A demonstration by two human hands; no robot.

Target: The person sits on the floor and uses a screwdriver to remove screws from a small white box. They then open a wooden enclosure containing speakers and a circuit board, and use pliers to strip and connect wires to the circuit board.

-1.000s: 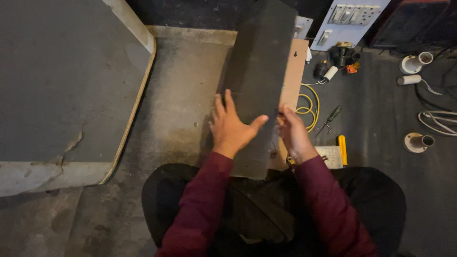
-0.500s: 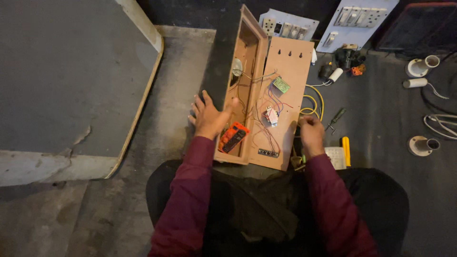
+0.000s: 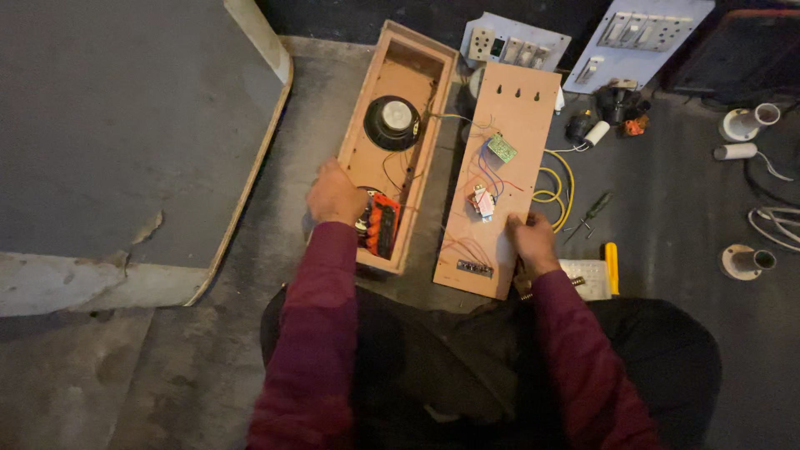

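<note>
Grey concrete floor is lying under everything as we are sitting on it, with a large grey board lying flat to our left and white switch plates lying at the far edge. Our left hand is closing over the near left wall of the long open wooden speaker box, which is resting on the floor showing a round black speaker and an orange part inside. Just beside it, our right hand is gripping the near right edge of the flat wooden back panel, which is carrying a small green circuit board and thin wires, while a yellow coiled cable and a dark-handled screwdriver are lying near the panel's right side.
</note>
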